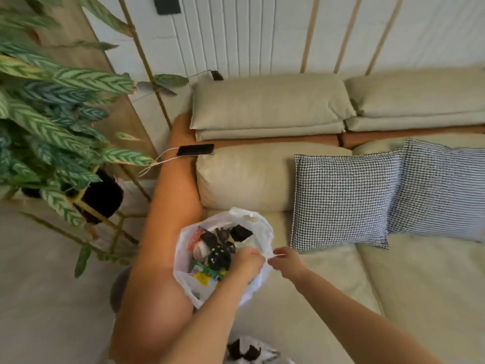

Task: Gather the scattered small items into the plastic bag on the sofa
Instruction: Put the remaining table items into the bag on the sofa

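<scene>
The white plastic bag (262, 232) sits on the sofa (341, 271) seat's left end, full of small items (212, 250). The left hand (246, 261) reaches inside, grip unclear; the right hand (284, 260) pinches its rim.

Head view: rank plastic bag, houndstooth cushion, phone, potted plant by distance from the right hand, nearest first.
From the right hand:
1. Plastic bag, just left of it; the fingers pinch its rim.
2. Houndstooth cushion, up and right, leaning on the sofa back.
3. Phone, up and left on the orange armrest, cable attached.
4. Potted plant, far left, off the sofa.
</scene>
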